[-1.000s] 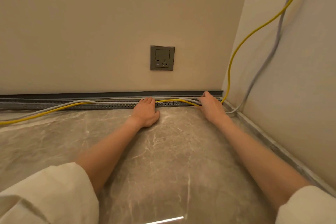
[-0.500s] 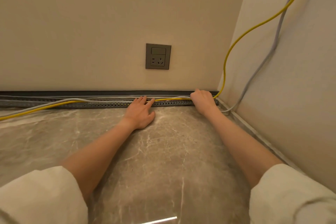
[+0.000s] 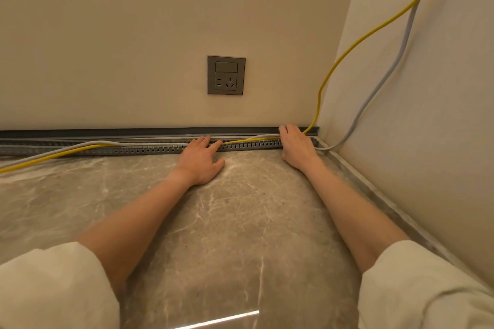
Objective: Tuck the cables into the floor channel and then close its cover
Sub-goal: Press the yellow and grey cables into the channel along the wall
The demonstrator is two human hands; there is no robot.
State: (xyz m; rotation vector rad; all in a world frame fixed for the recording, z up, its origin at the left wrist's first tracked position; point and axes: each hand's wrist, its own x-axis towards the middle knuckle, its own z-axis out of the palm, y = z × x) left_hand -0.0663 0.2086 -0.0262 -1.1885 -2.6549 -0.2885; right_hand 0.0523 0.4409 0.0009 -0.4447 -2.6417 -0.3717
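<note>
Floor channel [image 3: 251,145]: slotted, grey, along the wall base at 12 o'clock. Yellow cable [image 3: 80,150] and grey cable [image 3: 88,143]: partly outside it at 9 o'clock. Your left hand [image 3: 200,161]: fingers straight, loosely spread, tips on the channel. Your right hand [image 3: 296,145]: fingers together, pressing the cables.

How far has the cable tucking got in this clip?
Done: little. The yellow cable and grey cable only reach the floor channel between the hands. In hand: left hand and right hand press there. Left: the run leftwards on the floor, then the cover.
</note>
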